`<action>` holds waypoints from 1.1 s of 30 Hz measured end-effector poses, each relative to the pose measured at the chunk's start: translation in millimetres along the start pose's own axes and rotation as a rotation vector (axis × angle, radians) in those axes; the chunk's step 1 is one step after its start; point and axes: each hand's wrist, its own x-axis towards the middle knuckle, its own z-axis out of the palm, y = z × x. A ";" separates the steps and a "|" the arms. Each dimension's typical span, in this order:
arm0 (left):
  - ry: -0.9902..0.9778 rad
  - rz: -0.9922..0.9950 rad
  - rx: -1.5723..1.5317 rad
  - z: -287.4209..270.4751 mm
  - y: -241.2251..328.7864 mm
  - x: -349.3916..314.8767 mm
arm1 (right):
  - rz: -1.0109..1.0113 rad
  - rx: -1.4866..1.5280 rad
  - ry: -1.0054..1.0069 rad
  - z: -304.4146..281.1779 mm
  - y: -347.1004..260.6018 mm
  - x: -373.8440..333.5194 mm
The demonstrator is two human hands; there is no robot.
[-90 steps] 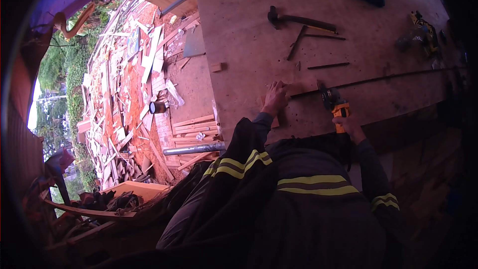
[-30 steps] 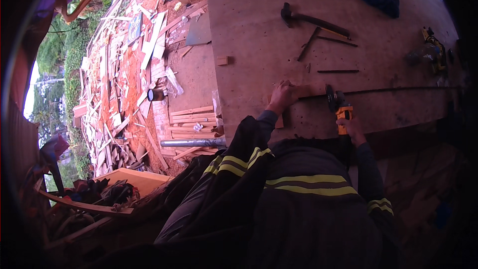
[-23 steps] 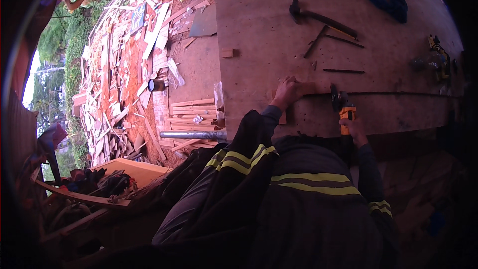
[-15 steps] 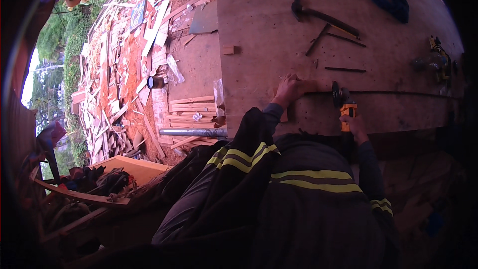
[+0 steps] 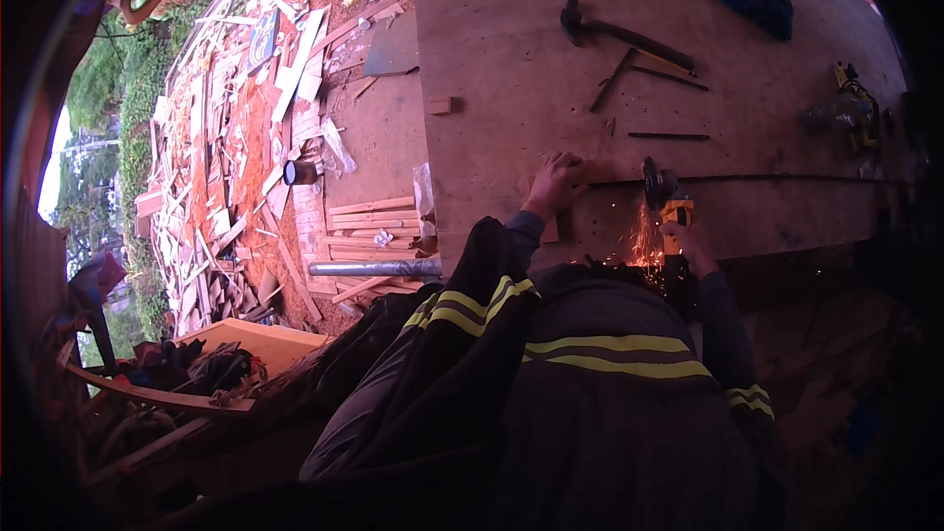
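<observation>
My right hand (image 5: 691, 244) is wrapped round a yellow-and-black angle grinder (image 5: 677, 214). Its disc (image 5: 651, 183) meets a long, thin dark metal rod (image 5: 777, 178) lying across the plywood table (image 5: 511, 59). Orange sparks (image 5: 644, 241) spray from the disc toward my body. Left of the grinder, my left hand (image 5: 557, 184) presses closed over the rod's left end, beside a small piece of wood (image 5: 596, 171). The fingers partly hide what lies under them.
Beyond the rod lie a hammer (image 5: 629, 36), short cut rods (image 5: 669, 136) and a blue cloth (image 5: 752, 2). A yellow tool (image 5: 858, 103) is at the far right. A wood block (image 5: 441, 105) sits by the table's left edge. Scrap wood (image 5: 231, 167) covers the ground at left.
Sparks now fly from the grinder's disc, where none showed before. The whole view has shifted slightly, moving the table and its things a little left. Both hands keep their places along the rod.
</observation>
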 end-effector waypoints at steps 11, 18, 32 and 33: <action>-0.082 -0.044 -0.022 -3.2 -3.9 1.6 | 0.002 -0.032 0.024 -0.6 -3.9 3.9; -0.099 -0.054 -0.021 -3.2 -6.5 2.6 | 0.051 -0.067 0.027 -5.8 4.3 1.3; -0.059 -0.104 -0.059 -2.6 -10.1 -3.5 | -0.001 -0.061 0.031 -7.2 22.0 16.6; -0.067 -0.107 -0.050 -1.3 -5.8 1.5 | 0.084 -0.065 0.004 -24.2 49.6 38.2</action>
